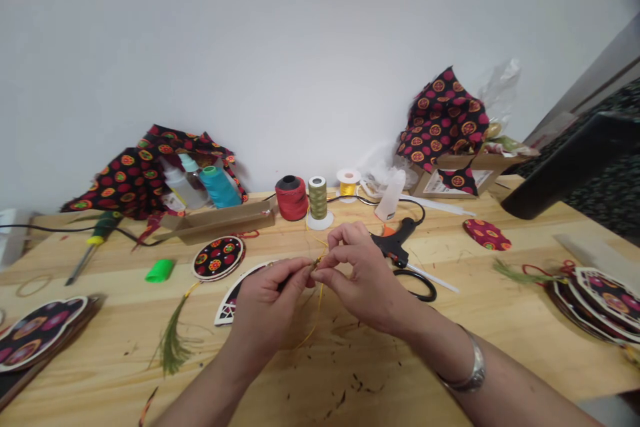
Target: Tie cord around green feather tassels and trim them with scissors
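Note:
Over the middle of the wooden table (450, 320), my left hand (267, 303) and my right hand (357, 277) meet fingertip to fingertip. Both pinch a thin yellow thread (316, 310) that hangs down in a loop between them. My right wrist wears a silver bangle (473, 367). Just behind my left hand lies a fan-shaped piece (231, 299) covered in black patterned fabric. An oval fabric-covered disc (219, 257) with a green feather tassel (173, 340) lies to the left of it.
Red (291, 198), olive (318, 199) and yellow (348, 183) thread spools stand at the back. A glue gun (397, 243) and scissors (417, 283) lie right of my hands. Stacks of fabric discs sit at the left (37, 330) and right (600, 297) edges. A green lighter (160, 271) and a screwdriver (93, 243) lie left.

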{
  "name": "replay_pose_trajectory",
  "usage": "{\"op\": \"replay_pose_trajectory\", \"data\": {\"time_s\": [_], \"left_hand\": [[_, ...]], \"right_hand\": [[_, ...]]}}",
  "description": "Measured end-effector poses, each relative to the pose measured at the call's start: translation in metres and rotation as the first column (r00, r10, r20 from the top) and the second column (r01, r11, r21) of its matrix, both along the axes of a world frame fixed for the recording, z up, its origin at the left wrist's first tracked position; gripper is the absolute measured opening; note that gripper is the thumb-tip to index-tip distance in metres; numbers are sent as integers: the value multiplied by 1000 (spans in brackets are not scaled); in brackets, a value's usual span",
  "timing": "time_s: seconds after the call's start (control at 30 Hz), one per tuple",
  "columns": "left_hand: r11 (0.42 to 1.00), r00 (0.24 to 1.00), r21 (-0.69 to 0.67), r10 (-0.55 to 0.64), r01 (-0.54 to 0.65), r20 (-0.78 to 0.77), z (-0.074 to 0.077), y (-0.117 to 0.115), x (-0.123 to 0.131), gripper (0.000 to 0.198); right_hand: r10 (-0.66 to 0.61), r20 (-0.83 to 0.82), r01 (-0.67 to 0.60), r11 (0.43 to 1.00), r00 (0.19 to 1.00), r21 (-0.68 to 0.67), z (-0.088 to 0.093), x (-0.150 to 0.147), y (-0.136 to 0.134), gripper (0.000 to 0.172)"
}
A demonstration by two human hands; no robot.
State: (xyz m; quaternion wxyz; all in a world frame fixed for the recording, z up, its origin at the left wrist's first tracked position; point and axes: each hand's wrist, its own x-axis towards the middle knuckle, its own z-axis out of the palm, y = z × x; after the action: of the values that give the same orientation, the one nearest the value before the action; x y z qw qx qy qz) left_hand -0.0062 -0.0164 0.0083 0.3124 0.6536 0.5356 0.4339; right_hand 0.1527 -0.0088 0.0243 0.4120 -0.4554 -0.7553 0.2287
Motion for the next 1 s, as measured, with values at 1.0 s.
{"op": "replay_pose_trajectory", "data": {"time_s": [1.0], "left_hand": [[991,979,-114,92,-72,181,3,2,1,11]], "right_hand": [[-119,-175,99,988,977,-122,-5,-9,-4,12]]}}
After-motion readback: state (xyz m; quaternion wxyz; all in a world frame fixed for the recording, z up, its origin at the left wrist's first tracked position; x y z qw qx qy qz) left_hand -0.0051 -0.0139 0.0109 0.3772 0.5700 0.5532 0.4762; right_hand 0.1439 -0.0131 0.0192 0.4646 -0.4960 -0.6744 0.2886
